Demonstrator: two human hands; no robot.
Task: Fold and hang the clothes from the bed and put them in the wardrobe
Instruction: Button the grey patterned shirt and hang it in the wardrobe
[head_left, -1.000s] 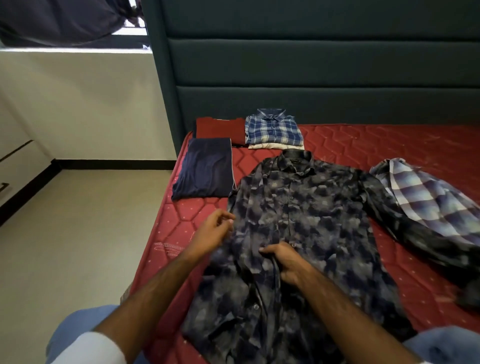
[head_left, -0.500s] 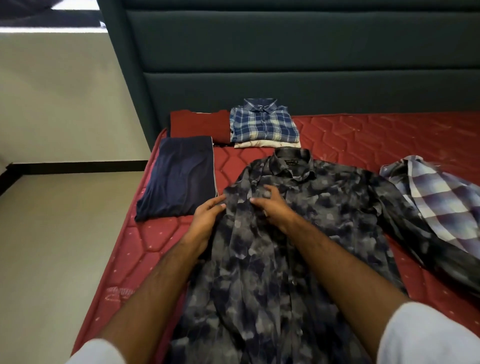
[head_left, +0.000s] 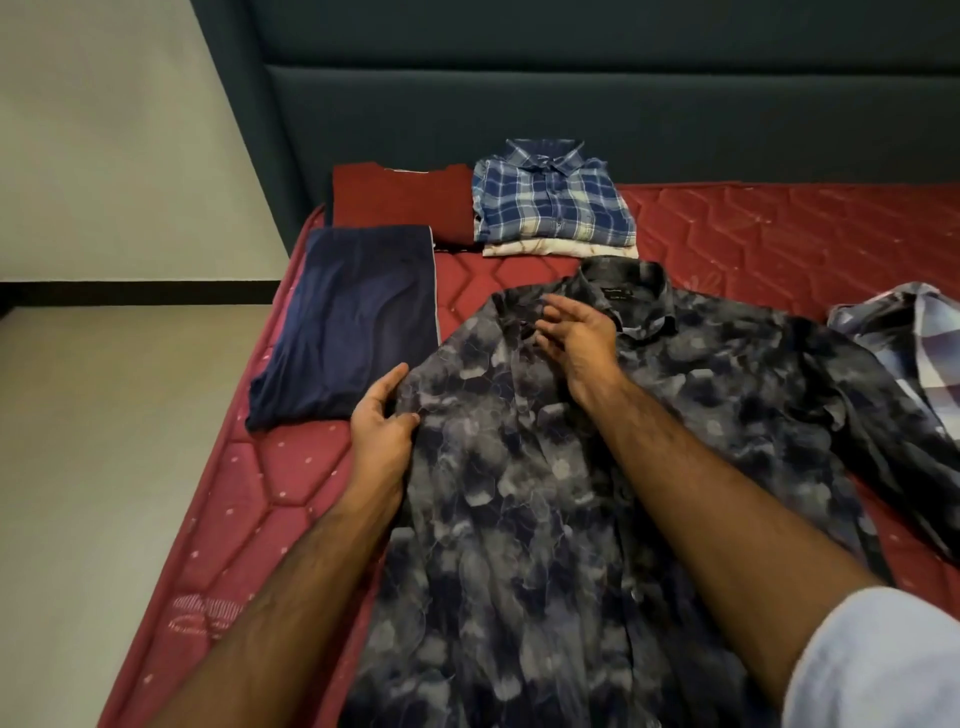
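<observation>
A dark grey-blue patterned shirt (head_left: 545, 493) lies spread face up on the red mattress (head_left: 291, 467), collar toward the headboard. My left hand (head_left: 382, 415) rests at the shirt's left edge near the shoulder, its thumb on the fabric and its fingers loosely extended. Fingers spread and relaxed, my right hand (head_left: 576, 338) lies on the chest just below the collar. Behind the shirt sit folded clothes: a navy garment (head_left: 353, 322), a dark red one (head_left: 400, 208), and a blue plaid shirt (head_left: 550, 208) on top of a cream garment (head_left: 556, 248).
A loose blue-and-white checked shirt (head_left: 930, 353) lies crumpled at the right, touching the patterned shirt's sleeve. The dark padded headboard (head_left: 571, 104) closes off the far side. Bare floor (head_left: 104, 467) runs along the mattress's left edge.
Both hands slid up the patterned shirt from its middle toward the collar. The right hand now sits at the chest, the left at the left shoulder edge. The view moved closer.
</observation>
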